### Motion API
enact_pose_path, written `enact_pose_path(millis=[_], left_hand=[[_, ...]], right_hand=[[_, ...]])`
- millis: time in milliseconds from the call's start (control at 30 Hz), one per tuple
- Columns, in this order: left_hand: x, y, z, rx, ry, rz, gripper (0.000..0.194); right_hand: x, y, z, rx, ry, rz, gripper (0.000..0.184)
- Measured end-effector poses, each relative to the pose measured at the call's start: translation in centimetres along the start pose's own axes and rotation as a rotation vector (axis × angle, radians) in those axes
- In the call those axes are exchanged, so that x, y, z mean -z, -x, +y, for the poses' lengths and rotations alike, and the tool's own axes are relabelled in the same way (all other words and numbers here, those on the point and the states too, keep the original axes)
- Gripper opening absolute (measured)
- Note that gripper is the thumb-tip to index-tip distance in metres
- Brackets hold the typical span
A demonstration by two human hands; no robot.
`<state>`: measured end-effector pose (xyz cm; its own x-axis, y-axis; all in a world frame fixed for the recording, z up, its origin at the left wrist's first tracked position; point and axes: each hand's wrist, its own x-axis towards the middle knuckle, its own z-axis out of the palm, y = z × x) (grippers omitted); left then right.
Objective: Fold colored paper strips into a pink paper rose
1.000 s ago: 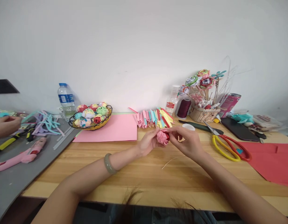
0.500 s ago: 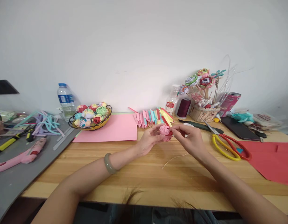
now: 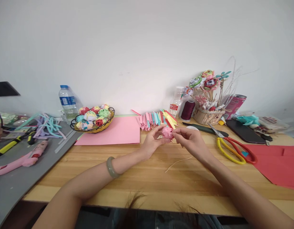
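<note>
Both my hands meet above the middle of the wooden table (image 3: pixel 147 178) on a small pink folded paper flower (image 3: pixel 167 132). My left hand (image 3: pixel 153 142), with a grey-green bangle on the wrist, cups it from the left with its fingers curled round it. My right hand (image 3: pixel 192 142) pinches its right side with thumb and fingers. A thin pale string (image 3: pixel 177 163) lies on the wood just below the hands.
Behind the hands lie a fan of folded coloured paper pieces (image 3: pixel 156 120) and a pink sheet (image 3: pixel 118 131). A wire basket of paper flowers (image 3: pixel 92 119), a water bottle (image 3: pixel 68 103), scissors (image 3: pixel 230 147), red paper (image 3: pixel 277 165), a thread spool (image 3: pixel 188 110) and a flower basket (image 3: pixel 207 106) stand around.
My hands have lifted slightly and turned the pink flower between them. Another person's hand at the far left edge has pulled back out of view.
</note>
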<state>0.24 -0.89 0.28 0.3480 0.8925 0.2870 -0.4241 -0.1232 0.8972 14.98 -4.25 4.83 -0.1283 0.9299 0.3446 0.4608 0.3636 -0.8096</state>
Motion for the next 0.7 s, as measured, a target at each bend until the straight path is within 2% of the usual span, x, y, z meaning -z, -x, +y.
enact_pose_path(millis=[200,333,433,500,700], left_hand=[[0.0,0.1,0.2,0.0,-0.008,-0.01,0.052],[0.3,0.2,0.2,0.14,0.099,-0.01,0.043],[0.4,0.1,0.0,0.206,0.089,-0.059,0.044],[0.3,0.1,0.0,0.197,0.073,-0.085,0.047],[0.1,0.1,0.2,0.125,0.029,-0.047,0.05]], right_hand=[[0.0,-0.1,0.4,0.014,0.027,-0.049,0.021],[0.0,0.0,0.5,-0.001,0.026,-0.037,0.016],[0.0,0.0,0.6,-0.021,-0.009,-0.053,0.016],[-0.1,-0.1,0.7,-0.002,-0.004,-0.073,0.018],[-0.2,-0.3,1.1,0.09,0.094,-0.046,0.016]])
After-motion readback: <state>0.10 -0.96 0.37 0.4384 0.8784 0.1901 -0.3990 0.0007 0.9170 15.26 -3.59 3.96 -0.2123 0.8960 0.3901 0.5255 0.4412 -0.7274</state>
